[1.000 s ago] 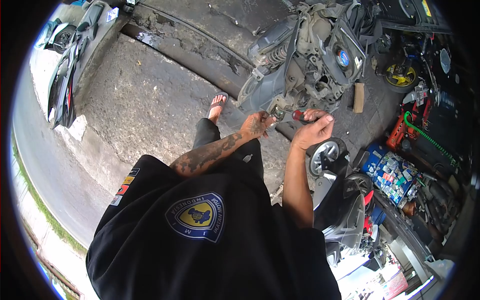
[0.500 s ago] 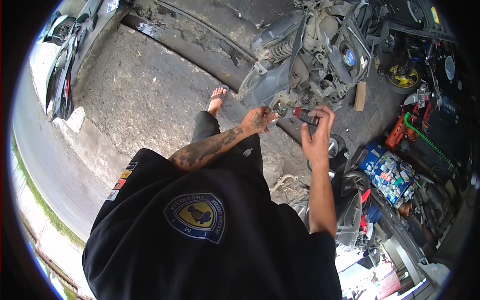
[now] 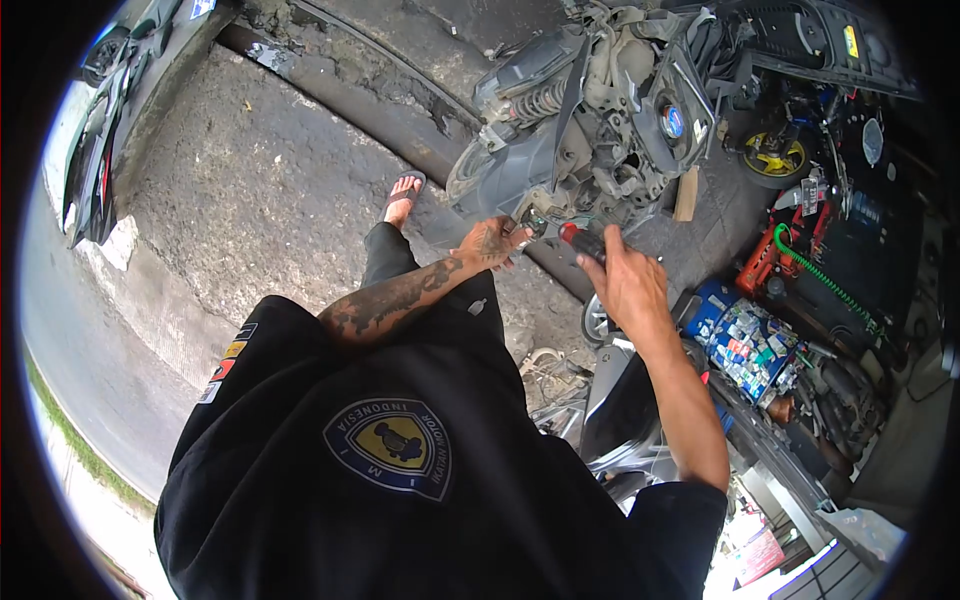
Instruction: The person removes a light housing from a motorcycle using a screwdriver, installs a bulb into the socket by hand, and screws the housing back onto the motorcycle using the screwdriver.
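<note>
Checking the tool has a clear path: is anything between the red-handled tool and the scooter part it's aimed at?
Nothing visible. The right hand holds the red-handled tool at the scooter, beside the left hand.

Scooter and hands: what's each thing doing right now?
Scooter: panels off, insides bare.
Left hand: touching the scooter's lower part.
Right hand: closed on the tool.
Tool: red and black handle, tip at the scooter.
Green hose: coiled, lying loose.

The stripped scooter (image 3: 600,120) stands on the pavement (image 3: 260,190) ahead of the person. Both hands meet at its lower edge. A box of small parts (image 3: 745,345) lies on the ground to the right.
</note>
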### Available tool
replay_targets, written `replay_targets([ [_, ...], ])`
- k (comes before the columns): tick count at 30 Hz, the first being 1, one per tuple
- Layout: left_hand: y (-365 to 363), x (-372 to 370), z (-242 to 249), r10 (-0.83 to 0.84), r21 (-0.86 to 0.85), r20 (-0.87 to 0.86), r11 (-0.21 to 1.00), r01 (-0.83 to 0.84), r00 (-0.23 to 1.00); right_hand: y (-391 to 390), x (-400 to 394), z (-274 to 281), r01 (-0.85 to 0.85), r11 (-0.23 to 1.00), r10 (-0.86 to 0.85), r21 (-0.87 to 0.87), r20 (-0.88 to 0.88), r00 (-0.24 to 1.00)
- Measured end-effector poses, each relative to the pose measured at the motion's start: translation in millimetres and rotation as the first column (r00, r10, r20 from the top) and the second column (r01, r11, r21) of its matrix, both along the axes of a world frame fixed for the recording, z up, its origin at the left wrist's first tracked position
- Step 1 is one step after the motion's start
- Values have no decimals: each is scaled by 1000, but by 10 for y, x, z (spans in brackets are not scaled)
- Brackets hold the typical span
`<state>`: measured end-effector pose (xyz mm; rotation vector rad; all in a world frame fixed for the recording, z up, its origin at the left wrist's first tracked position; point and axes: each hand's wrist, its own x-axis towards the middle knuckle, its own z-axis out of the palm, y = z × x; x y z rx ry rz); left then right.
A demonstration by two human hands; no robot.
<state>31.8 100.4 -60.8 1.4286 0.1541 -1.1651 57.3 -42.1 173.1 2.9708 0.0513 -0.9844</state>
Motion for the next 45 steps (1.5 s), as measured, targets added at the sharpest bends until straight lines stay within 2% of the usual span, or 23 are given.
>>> replay_targets([
  [4,-4,25,13,-15,-29,-48,999,14,999,-88,116,-48,42,982,-53,-182,-55,997],
  [5,-6,15,14,-29,-26,-49,999,28,998,-96,41,-29,-31,996,39,-84,94,995],
  [6,-11,17,0,-39,-20,-49,999,38,998,-90,12,-9,-37,995,45,-89,92,995],
  [8,-9,0,-35,-18,-30,-44,999,16,999,-55,-35,-7,-196,975,171,108,203,964],
  [10,10,15,-13,-1,-39,-36,999,0,999,12,10,-39,-199,979,191,38,148,970],
  [12,-1,1,22,4,-10,-26,1000,-4,1000,74,146,-21,-21,971,-19,-239,-163,986],
  [14,-4,9,4,0,-20,-37,1000,-1,999,-36,127,-67,-27,971,-2,-237,-121,993],
  [16,-10,18,3,1,-29,-53,1000,-2,999,-94,48,-68,-132,989,139,-71,116,983],
  [20,25,24,43,10,-28,-62,1000,-12,998,-31,59,-79,-293,951,264,102,230,937],
  [21,18,13,39,21,-25,-49,999,-22,999,77,156,-56,-128,990,129,-52,18,991],
  [22,11,-4,25,19,-27,-51,999,-20,999,132,206,-39,9,971,-50,-237,-166,985],
  [23,12,-18,20,18,-31,-41,999,-19,999,125,192,-29,12,971,-53,-239,-166,985],
  [26,21,2,8,9,-30,-37,999,-10,999,44,123,-46,-23,988,12,-153,-69,998],
  [27,15,7,2,-2,-28,-47,1000,0,999,-4,80,-79,-149,989,150,-20,116,982],
  [29,13,-14,-1,2,-31,-46,1000,-4,999,-53,41,-101,-295,952,257,87,303,918],
  [31,24,7,-5,12,-30,-37,999,-13,999,37,114,-58,-45,984,31,-173,-81,996],
  [35,10,5,2,8,-32,-52,999,-9,999,-54,52,-67,2,972,-26,-234,-103,994],
  [36,23,14,15,6,-28,-41,1000,-7,999,-49,-6,-76,-94,994,100,-57,99,990],
  [38,45,19,35,12,-27,-56,1000,-14,998,-17,-43,-107,-221,969,178,111,304,936],
  [40,55,61,33,23,-29,-61,999,-25,998,31,52,-99,-74,997,77,-21,122,990],
  [41,62,65,42,17,-19,-62,1000,-19,998,62,143,-72,32,994,-37,-104,-42,998],
  [44,38,30,48,4,-21,-60,1000,-6,998,85,171,-108,-20,991,19,-136,-9,1000],
  [45,45,28,49,4,-23,-56,1000,-5,998,71,120,-121,-105,994,110,-35,194,975],
])
